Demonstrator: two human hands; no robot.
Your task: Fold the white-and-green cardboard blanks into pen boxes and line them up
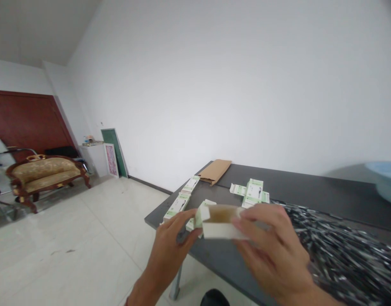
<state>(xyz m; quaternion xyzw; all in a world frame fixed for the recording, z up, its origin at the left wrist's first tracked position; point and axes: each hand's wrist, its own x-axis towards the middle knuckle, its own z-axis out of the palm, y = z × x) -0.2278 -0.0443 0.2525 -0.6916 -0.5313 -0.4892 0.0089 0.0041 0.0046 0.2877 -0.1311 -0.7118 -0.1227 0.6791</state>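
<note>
Small white carton (221, 223): held over the table (310, 193) edge, long axis left-right, open end toward left hand (169, 250), whose fingers pinch its flap; right hand (272, 250) grips the other end.

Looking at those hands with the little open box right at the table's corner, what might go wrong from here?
1. The small white box is held out past the table edge between the left hand and right hand; a slip might send it to the floor.
2. The right hand sits beside the heap of dark shiny pieces, so a sweep may scatter them.
3. Flat green-and-white cartons lie near the edge and might get nudged off.
</note>
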